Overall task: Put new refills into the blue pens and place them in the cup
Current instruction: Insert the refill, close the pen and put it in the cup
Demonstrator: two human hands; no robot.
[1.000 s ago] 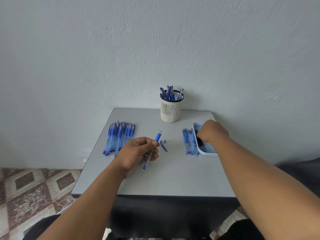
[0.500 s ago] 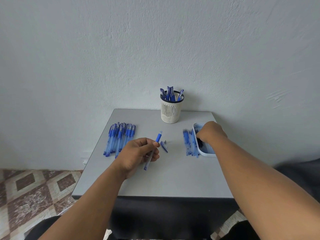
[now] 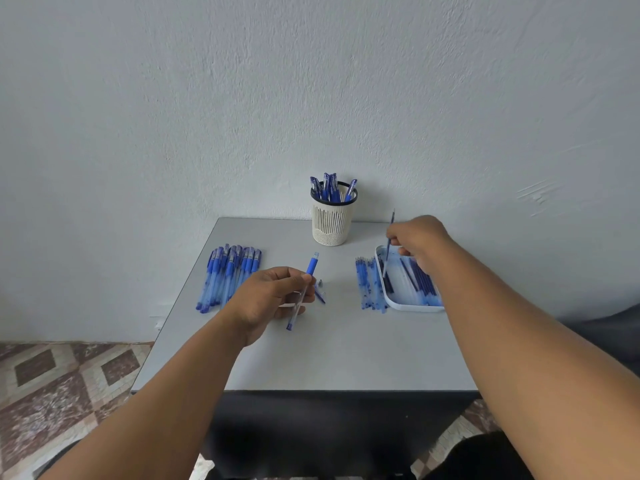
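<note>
Over the smooth grey desk point(image 3: 311, 358), the left hand point(image 3: 268, 299) pinches a clear-barrelled pen point(image 3: 302, 292) with a blue grip, the right hand point(image 3: 420, 242) pinches a thin refill point(image 3: 388, 244) above the white tray point(image 3: 405, 304), near the slotted cream cup point(image 3: 331, 220).
</note>
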